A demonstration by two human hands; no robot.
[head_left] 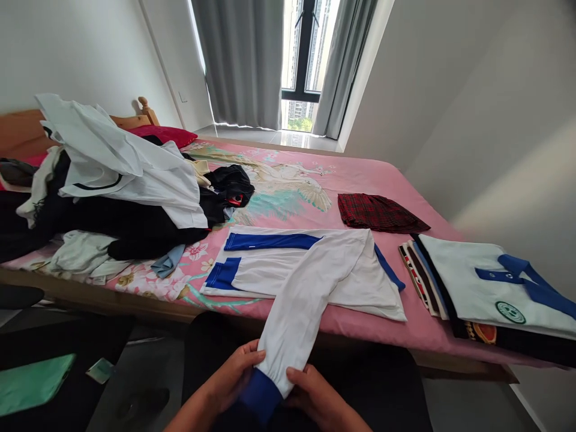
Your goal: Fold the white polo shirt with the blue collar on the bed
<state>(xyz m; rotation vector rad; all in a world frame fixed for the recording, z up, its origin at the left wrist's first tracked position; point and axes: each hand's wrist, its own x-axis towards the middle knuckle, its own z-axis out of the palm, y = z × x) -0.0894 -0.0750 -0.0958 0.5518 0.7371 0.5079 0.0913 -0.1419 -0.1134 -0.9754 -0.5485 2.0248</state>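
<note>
**Both hands on the blue cuff of a white sleeve**

You have a white long-sleeved top (310,270) spread flat near the front edge of the bed (360,174). Its fabric looks thin, smooth and slightly creased, with solid royal-blue panels across the upper and left parts and a blue edge showing at its right. One sleeve (299,312) runs off the mattress toward you as a long soft tube, ending in a ribbed-looking blue cuff (261,393).

Your left hand (231,375) comes in from the lower left, fingers curled around the left side of the sleeve just above the cuff, thumb on top, pinching the cloth. Your right hand (315,393) mirrors it from the right, thumb pressed on the white fabric beside the cuff, the other fingers tucked beneath. Both hands are closed on the sleeve, close together, below the bed's edge.

The bedsheet is pink with a printed pattern of flowers and a pale bird. At the left sits a loose heap of clothes (103,192), white and black, rumpled and uneven. A folded red tartan garment (378,211) lies flat further back. At the right, a neat stack of folded clothes (486,288) is topped by a white polo shirt with a blue collar and a round green badge.
</note>
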